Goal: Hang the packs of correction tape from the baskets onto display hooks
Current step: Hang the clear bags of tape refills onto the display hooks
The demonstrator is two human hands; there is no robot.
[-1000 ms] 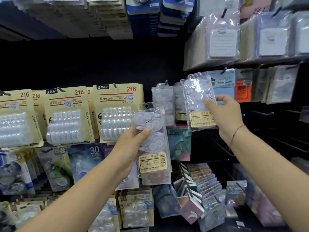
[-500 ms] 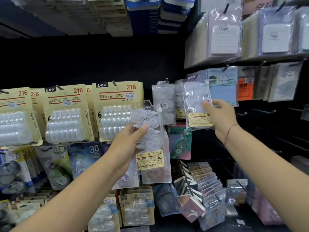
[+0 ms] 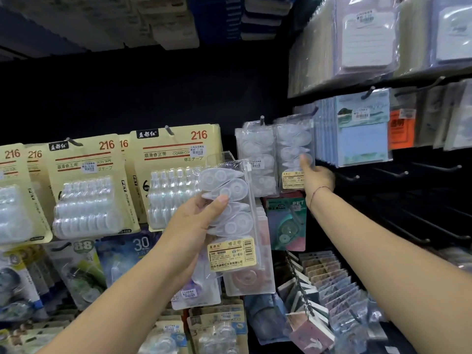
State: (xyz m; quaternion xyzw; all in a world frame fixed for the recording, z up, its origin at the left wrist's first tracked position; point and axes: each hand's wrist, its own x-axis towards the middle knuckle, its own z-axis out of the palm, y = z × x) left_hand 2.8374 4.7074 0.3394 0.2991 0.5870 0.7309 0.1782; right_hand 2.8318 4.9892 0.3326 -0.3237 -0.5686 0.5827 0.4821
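My left hand grips a clear pack of white correction tapes with a yellow label, held upright in front of the display. My right hand reaches up to the right and holds the lower edge of a second clear pack, thumb on its front. That pack sits against the wall at hook height, beside another clear pack hanging on a black hook. Whether the second pack is on a hook is hidden.
Yellow "216" cards of correction tape hang in a row on the left. Notepads hang to the right, with several bare black hooks below them. More packs and small notebooks fill the lower rows.
My right hand has carried its pack up and away to the wall beside the hanging clear pack. My left hand has kept its pack in about the same place.
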